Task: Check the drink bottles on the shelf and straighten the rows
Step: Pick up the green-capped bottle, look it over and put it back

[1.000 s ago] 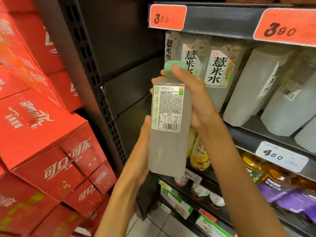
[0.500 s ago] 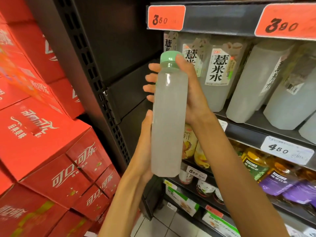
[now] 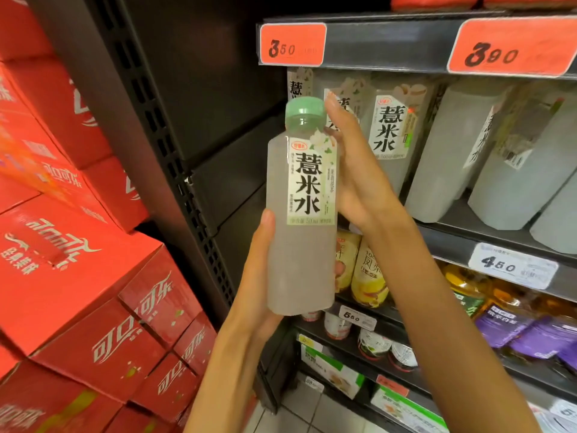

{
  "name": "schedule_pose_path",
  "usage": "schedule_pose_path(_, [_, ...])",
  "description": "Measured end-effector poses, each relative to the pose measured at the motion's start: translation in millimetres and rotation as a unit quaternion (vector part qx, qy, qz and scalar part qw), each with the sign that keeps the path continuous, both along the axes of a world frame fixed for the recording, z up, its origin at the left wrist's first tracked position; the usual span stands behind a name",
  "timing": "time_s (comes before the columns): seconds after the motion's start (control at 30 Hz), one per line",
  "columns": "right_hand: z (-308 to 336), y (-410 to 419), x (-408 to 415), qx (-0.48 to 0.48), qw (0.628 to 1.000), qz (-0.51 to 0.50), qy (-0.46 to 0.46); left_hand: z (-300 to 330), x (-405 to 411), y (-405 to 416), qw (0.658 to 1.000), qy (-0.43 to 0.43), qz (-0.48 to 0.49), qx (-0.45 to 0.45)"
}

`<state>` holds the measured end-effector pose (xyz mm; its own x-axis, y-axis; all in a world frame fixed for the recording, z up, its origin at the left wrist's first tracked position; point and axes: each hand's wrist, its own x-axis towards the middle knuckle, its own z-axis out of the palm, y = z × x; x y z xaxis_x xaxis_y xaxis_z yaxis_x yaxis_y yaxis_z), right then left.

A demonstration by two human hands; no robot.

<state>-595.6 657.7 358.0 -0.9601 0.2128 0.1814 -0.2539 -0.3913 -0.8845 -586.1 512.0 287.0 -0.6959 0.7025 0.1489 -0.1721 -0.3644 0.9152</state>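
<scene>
Two bare hands hold one cloudy drink bottle upright in front of a store shelf. The left hand wraps the bottle's lower half from the left side and behind, thumb pressed flat against the plastic, fingers hidden. The right hand cups the upper half from the right, its fingers mostly behind the label and one fingertip rising beside the green cap — both hands closed on the bottle. The white label with large black characters faces the camera.

Just behind, on the shelf, stands a row of matching bottles; those further right lean over, labels turned sideways. An orange price tag hangs above — a second one sits to its right. Below are yellow juice bottles. Stacked red cola cartons fill the left.
</scene>
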Motion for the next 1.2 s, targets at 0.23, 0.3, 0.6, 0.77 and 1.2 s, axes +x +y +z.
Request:
schedule_pose_path(0.23, [-3.1,5.2,-3.8,-0.048,0.996,0.079,0.019,4.1,4.0,4.9,0.998,-0.012,-0.052,0.017])
schedule_pose_path(0.3, [-5.4,8.6,-4.8,-0.02,0.999,0.025,-0.002,3.9,0.1,2.4,1.0,-0.005,0.0,-0.023])
schedule_pose_path(0.6, [7.2,9.5,-2.7,0.106,0.994,0.014,-0.019,7.7,11.1,0.5,0.994,0.033,0.066,-0.077])
schedule_pose_path(0.77, [22.1,11.7,-14.2,0.08,0.994,0.065,-0.042,14.5,19.7,-0.5,0.995,0.01,0.039,-0.086])
schedule_pose_path(1.2, [-15.8,6.7,-21.0,-0.131,0.967,0.098,-0.194,26.3,21.8,-21.8,0.996,-0.067,-0.04,-0.034])
